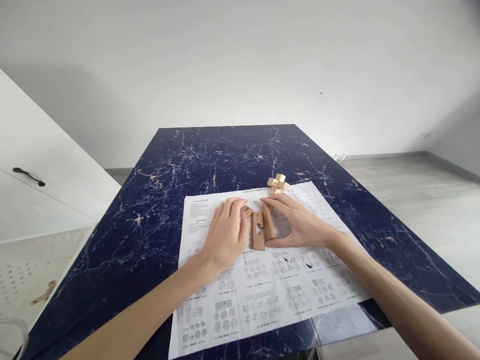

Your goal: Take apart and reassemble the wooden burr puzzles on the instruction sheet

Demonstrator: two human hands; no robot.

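Note:
On a printed instruction sheet (258,285) lie several brown wooden puzzle pieces. My left hand (227,232) curls over some of them, fingers bent and thumb tucked in. A wooden piece with a dark mark (246,211) shows at its fingertips; what lies under the palm is hidden. My right hand (294,222) grips a long wooden puzzle piece (269,223) by its two ends, between thumb and fingers. Between the hands, a flat notched wooden piece (257,240) rests on the paper, beside the long piece.
An assembled pale wooden burr puzzle (278,183) stands at the sheet's far edge. The table (213,155) has a dark blue marbled top. A white cabinet (45,175) with a black handle is at left. Another wooden piece (44,294) lies on a lower perforated surface.

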